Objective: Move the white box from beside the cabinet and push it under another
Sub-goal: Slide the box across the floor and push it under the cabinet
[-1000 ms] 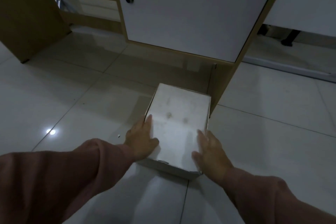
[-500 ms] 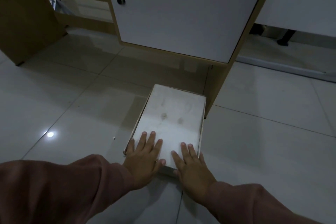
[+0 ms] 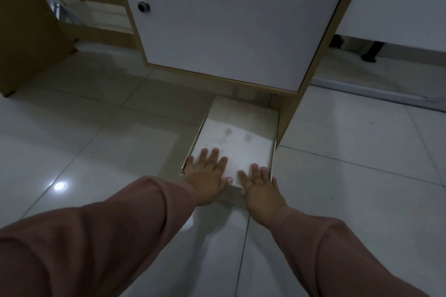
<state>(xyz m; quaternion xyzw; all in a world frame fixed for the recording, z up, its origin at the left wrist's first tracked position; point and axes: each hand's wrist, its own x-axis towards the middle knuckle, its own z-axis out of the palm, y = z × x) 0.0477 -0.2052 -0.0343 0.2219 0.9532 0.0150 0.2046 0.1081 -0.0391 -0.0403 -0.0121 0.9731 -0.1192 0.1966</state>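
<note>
Left hand [image 3: 209, 177]: flat and open, fingers spread, palm down on the near left part of the lid; gripping nothing, only pressing.

Right hand [image 3: 260, 185]: likewise flat and open, palm over the near right edge, fingers on the lid, heel at the near lip.

White box [image 3: 237, 138]: low, smudged on top, lying on the tiled floor [image 3: 96, 142] directly ahead of both hands. Its far end sits under the front edge of the white-doored cabinet [image 3: 231, 19]; its near end, where the hands rest, is out in front of the cabinet. Its right side runs just beside the cabinet's wooden side panel [image 3: 293, 113]; whether they touch cannot be told.

Step in hand, as judged: pushing the box under the cabinet, partly done.

Handling note: push low and forward from the near edge rather than bearing down on the lid, which may sag. Keep both hands even so the box runs straight and does not slew into the side panel. Slide, do not lift; clearance under the cabinet looks slight.
</note>
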